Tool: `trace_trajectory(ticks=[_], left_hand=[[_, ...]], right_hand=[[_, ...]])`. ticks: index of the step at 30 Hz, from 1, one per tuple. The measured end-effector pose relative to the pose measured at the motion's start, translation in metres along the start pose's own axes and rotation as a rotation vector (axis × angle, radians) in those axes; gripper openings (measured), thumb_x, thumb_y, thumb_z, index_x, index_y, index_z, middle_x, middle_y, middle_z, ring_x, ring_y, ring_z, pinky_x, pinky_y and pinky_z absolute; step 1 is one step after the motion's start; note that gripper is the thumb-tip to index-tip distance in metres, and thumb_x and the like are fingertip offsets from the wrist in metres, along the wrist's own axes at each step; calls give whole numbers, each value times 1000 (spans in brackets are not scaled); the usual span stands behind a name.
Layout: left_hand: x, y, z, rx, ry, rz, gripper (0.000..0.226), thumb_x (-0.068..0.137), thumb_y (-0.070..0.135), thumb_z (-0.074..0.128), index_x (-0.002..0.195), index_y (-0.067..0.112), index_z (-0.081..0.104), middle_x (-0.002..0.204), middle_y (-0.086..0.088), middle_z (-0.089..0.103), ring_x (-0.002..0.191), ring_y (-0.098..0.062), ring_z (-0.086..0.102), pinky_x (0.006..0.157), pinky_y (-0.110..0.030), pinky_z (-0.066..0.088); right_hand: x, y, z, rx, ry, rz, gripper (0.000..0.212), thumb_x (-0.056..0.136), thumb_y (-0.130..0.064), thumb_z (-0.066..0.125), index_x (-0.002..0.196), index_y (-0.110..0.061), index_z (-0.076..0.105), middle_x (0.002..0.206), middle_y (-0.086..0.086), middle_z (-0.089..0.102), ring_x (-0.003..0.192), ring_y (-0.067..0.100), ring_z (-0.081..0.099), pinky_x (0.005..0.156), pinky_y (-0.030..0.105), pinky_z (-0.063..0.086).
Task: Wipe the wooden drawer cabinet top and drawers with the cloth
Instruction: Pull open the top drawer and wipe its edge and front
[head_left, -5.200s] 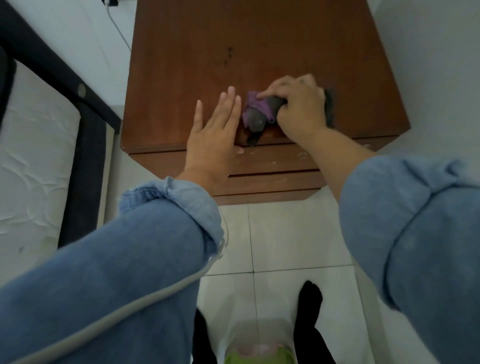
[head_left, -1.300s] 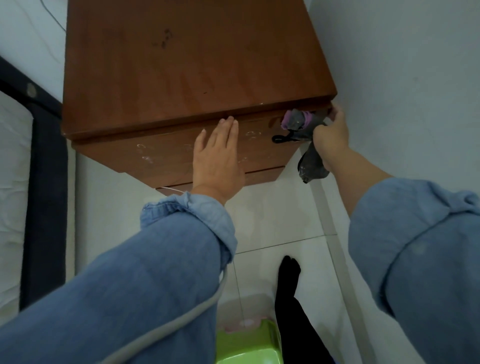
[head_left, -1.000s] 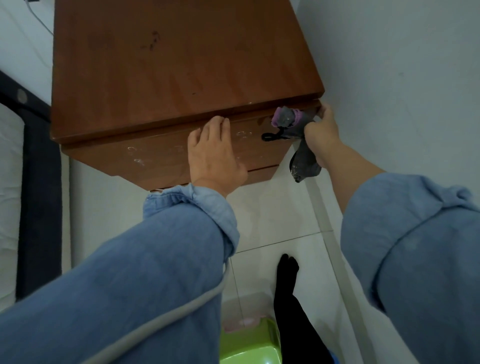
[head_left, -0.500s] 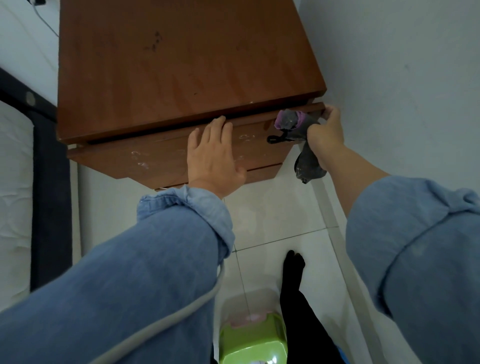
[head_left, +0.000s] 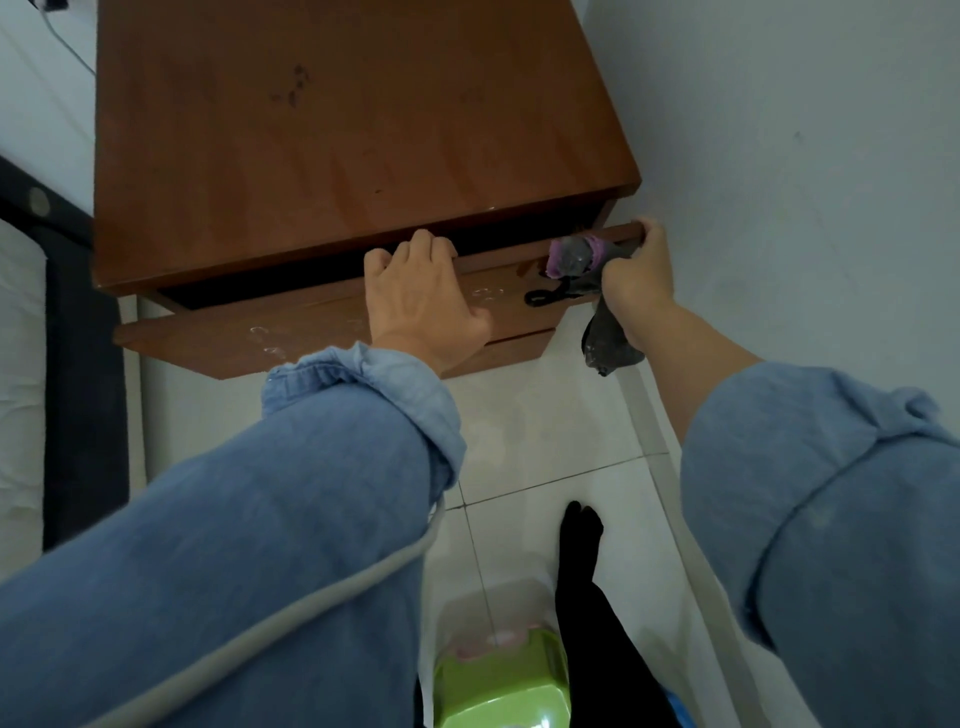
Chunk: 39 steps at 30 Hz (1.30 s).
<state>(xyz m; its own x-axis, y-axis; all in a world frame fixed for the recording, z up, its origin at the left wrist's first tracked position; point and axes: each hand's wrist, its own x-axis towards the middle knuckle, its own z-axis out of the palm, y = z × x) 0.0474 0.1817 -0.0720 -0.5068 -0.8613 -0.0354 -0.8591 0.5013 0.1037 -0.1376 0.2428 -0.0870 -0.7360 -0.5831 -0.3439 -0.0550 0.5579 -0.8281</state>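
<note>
Both hands grip the top drawer (head_left: 322, 325) of the wooden cabinet (head_left: 358, 135), drawer partly out.

Left hand (head_left: 421, 301) curls over the drawer's edge at centre; right hand (head_left: 636, 280), at 3 o'clock, clutches the grey-purple cloth (head_left: 576, 260) against it.

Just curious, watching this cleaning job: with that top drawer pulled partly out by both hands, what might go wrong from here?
The left hand curls its fingers over the top drawer edge, so they could get pinched under the cabinet top if the drawer slides back. The cloth, bunched in the right hand, dangles and might snag or slip.
</note>
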Motion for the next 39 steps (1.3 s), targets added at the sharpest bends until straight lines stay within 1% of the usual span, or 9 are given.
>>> trace_trajectory(ticks=[3, 7, 14, 18, 22, 28, 31, 34, 39], left_hand=[[-8, 1, 5, -9, 11, 4, 56, 73, 42, 54, 122, 15, 50, 116, -2, 51, 105, -21, 53, 98, -39, 29], [-15, 2, 11, -19, 18, 33, 65, 72, 37, 58, 130, 12, 44, 124, -5, 46, 115, -22, 49, 115, -39, 18], [-18, 0, 9, -29, -106, 69, 84, 73, 37, 63, 142, 7, 26, 139, -11, 34, 133, -28, 32, 120, -41, 7], [-20, -8, 7, -52, -131, 106, 90, 73, 35, 64, 147, 9, 19, 145, -11, 29, 138, -27, 25, 120, -38, 4], [-25, -25, 11, -66, -91, 125, 90, 73, 31, 63, 148, 9, 18, 145, -10, 31, 139, -25, 24, 120, -35, 3], [-28, -36, 12, -60, -56, 163, 88, 73, 28, 62, 148, 8, 20, 144, -9, 33, 138, -23, 26, 119, -34, 3], [-29, -37, 13, -41, -45, 167, 82, 75, 30, 60, 146, 9, 25, 143, -8, 36, 135, -23, 29, 118, -34, 9], [-27, -39, 19, -12, 32, 160, 67, 81, 34, 53, 140, 11, 35, 134, -7, 45, 124, -24, 40, 110, -36, 22], [-16, -43, 34, -8, 191, 104, 36, 94, 34, 34, 119, 16, 53, 108, -3, 57, 97, -24, 51, 86, -36, 29]], right_hand=[[-3, 6, -1, -4, 0, -9, 57, 82, 6, 42, 135, -16, 38, 128, 11, 51, 108, 22, 54, 96, 34, 46], [-7, 2, -10, -43, 40, -73, 64, 79, 8, 44, 138, -16, 37, 138, 8, 41, 123, 18, 46, 101, 27, 42], [-14, -43, -25, -72, 119, -333, 49, 71, 3, 42, 109, -18, 64, 109, 1, 64, 102, 15, 58, 91, 31, 50], [-19, -46, 7, -199, 94, -540, 50, 73, 0, 46, 117, -16, 63, 119, 8, 59, 110, 21, 55, 98, 32, 46], [-31, -24, 56, -385, 154, -584, 45, 84, -1, 53, 123, -21, 63, 127, 5, 55, 110, 27, 53, 93, 37, 44], [-40, -14, 69, -498, 219, -767, 42, 77, -4, 53, 115, -16, 67, 107, 8, 64, 87, 31, 61, 78, 43, 49], [-38, -8, 61, -620, 149, -866, 33, 76, -11, 52, 104, -19, 68, 100, 2, 67, 86, 29, 59, 78, 39, 43], [-31, -12, 65, -689, 143, -830, 28, 77, -20, 48, 97, -19, 66, 92, 0, 68, 83, 30, 58, 77, 39, 40], [-30, -2, 79, -758, 312, -855, 22, 75, -26, 47, 87, -22, 65, 81, -2, 65, 78, 26, 55, 74, 36, 36]])
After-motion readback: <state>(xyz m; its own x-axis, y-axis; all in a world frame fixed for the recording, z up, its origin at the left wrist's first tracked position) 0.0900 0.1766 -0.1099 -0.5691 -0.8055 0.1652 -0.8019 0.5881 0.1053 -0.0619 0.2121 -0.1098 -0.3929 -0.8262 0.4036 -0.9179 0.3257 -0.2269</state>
